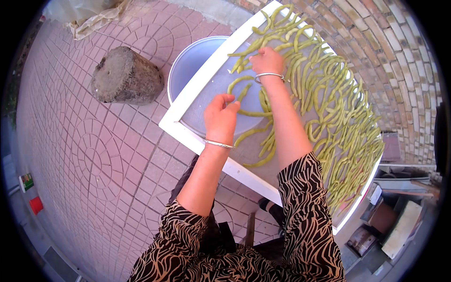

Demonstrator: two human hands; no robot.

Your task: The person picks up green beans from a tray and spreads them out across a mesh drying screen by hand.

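Note:
A white-framed mesh screen [237,171] lies tilted in front of me, covered over its right side with rows of long green beans [336,122]. My left hand [220,120] is over the near left part of the mesh, thumb and fingers pinched at the end of a green bean [254,113]. Further up, my right hand [268,65] is closed among the beans near the upper left edge, its fingertips at a bean and partly hidden. Each wrist wears a silver bangle. A few loose beans [270,143] lie between and below my hands.
Under the screen's left edge stands a large pale blue basin [195,61], partly seen through the mesh. A log stump [127,76] sits on the brick paving to the left. A brick surface [390,51] runs along the right; boxes and boards [401,228] are at lower right.

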